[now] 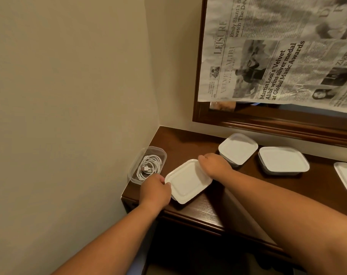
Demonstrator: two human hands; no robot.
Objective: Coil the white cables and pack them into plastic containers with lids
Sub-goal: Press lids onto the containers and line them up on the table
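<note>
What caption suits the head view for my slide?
Left hand and right hand hold a white lid on the wooden table, beside an open container with a coiled cable.

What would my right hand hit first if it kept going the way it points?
Probably the open container holding the coiled cable, beyond the lid your right hand holds; depth is unclear.

CORNER VIEW: A dark wooden tabletop (185,140) sits in the angle of two cream walls (69,96), its left edge along the side wall and its back edge along the rear one. Above the back edge hangs a mirror (277,108) in a dark wooden frame (267,126). A black-and-white newspaper sheet (287,56), turned sideways with the heading "LEISURE" legible, covers nearly all of it, leaving a narrow strip along the bottom.
</note>
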